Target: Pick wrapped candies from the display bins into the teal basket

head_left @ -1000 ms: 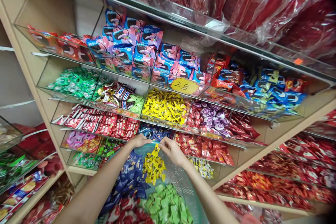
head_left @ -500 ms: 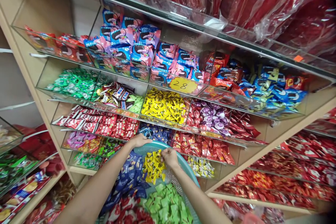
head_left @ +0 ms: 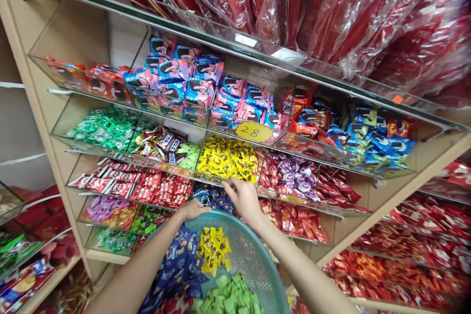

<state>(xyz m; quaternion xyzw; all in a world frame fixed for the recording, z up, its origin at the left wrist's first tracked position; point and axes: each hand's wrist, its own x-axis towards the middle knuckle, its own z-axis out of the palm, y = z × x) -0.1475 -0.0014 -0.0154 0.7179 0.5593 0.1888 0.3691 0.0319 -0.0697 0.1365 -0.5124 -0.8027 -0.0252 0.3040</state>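
Note:
My left hand grips the far rim of a teal mesh basket held in front of the shelves. Inside the basket lie yellow candies, blue packets and green packets. My right hand is raised above the basket, its fingers closed at the front edge of the clear bin of yellow candies. What the fingers pinch is hidden.
Clear acrylic bins step up the wooden shelf: green candies, mixed bars, purple and red sweets, cookie packs above. A yellow tag marked 28 sits on a bin front. Red wrapped goods hang overhead.
My right hand rose out of the basket to the yellow candy bin on the shelf. The view tilted up slightly. My left hand stayed on the basket rim.

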